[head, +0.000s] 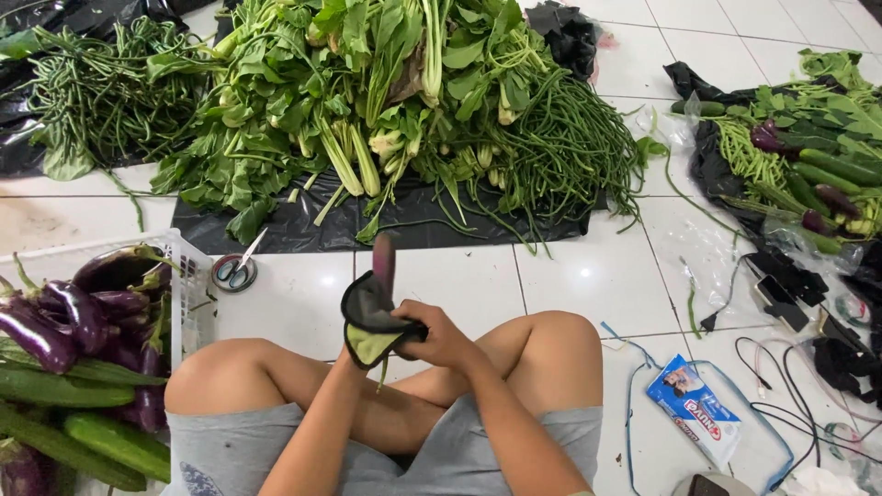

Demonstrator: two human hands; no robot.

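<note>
While left hand [367,344] grips the eggplant [383,262] upright, right hand [441,335] clamps the cloth [367,317] round it; wipe toward 12 o'clock, firm squeeze

The person sat cross-legged on the white tiled floor [551,276], both hands meeting before the knees. The right hand [441,338] gripped a dark cloth with a yellow-green lining [369,321], wrapped around a slim purple eggplant [384,260] that stood upright above the left hand [354,354], itself hidden in the cloth. Left of the knees stood a white plastic crate [188,266] holding eggplants and cucumbers. Small scissors [236,269] lay just beyond it. Farther ahead, a black plastic sheet [294,230] bore a heap of leafy greens [349,83] with long beans [570,147] at its right. Right of the knees lay a flat printed packet [694,409], with tangled black cables [808,303] beyond.
</note>
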